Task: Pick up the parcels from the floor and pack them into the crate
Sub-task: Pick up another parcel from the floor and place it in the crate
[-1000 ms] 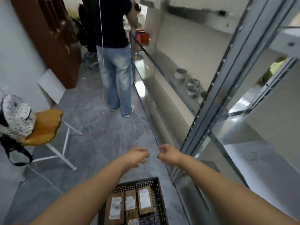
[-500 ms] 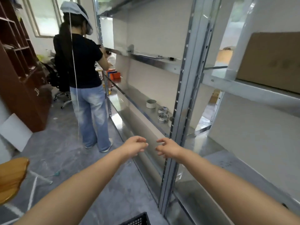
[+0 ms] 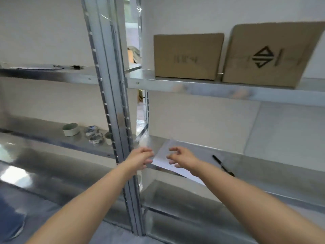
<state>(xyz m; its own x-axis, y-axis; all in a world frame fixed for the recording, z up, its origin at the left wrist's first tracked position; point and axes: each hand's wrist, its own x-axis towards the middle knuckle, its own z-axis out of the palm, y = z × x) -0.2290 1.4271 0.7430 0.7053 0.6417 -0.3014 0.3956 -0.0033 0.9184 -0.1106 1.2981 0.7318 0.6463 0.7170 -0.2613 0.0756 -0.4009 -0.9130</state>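
Neither the crate nor any parcel is in view; I face a metal shelf rack (image 3: 112,106). My left hand (image 3: 140,158) is stretched out in front of the rack's upright post, fingers loosely curled and apart, holding nothing. My right hand (image 3: 181,156) is a short way to its right, fingers spread, empty, hovering over a white sheet of paper (image 3: 162,156) that lies on the middle shelf (image 3: 263,166). Whether either hand touches the paper I cannot tell.
A black pen (image 3: 222,165) lies on the middle shelf right of my right hand. Two cardboard boxes (image 3: 188,56) (image 3: 267,55) stand on the upper shelf. A small bowl (image 3: 70,129) and tape rolls (image 3: 94,136) sit on the shelf left of the post.
My view has swung up and to the right, from the floor and crate to the shelves. The crate and the standing person have left the view. Both hands stay out in front, empty.
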